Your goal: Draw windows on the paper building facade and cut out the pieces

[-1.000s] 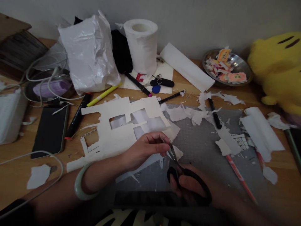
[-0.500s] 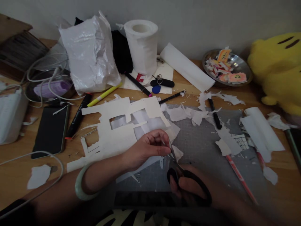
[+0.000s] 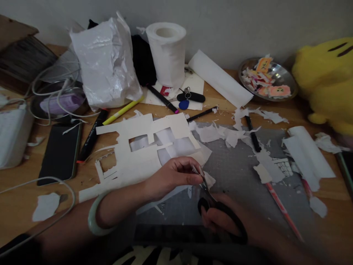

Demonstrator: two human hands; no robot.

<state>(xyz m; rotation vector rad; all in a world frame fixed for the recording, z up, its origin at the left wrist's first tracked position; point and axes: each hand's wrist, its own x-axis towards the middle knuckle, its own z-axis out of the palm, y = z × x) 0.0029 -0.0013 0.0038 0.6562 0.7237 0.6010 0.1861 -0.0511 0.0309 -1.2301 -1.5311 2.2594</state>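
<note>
My right hand [image 3: 220,219] has its fingers through the black handles of a pair of scissors [image 3: 209,197], blades pointing up and away from me. At the blade tips, the thumb and fingers of my left hand [image 3: 179,173] are pinched together. What sits in that pinch is too small and dark to make out; a pale sliver shows by the fingertips. Under and beyond my left hand lies a white paper sheet [image 3: 132,162] with several cut-out openings. A grey cutting mat [image 3: 234,169] spreads beneath both hands.
Paper scraps [image 3: 212,132], a black pen [image 3: 252,134] and a red-and-white stick [image 3: 284,211] lie at right. A metal bowl [image 3: 288,79] of coloured cutouts stands behind, near a yellow plush toy [image 3: 322,81]. A phone [image 3: 59,152], markers [image 3: 92,136] and a cable [image 3: 70,191] are at left.
Both hands and the scissors have shifted slightly right and down. The scissor blades look a little wider apart at my left fingertips. The other things stay in place.
</note>
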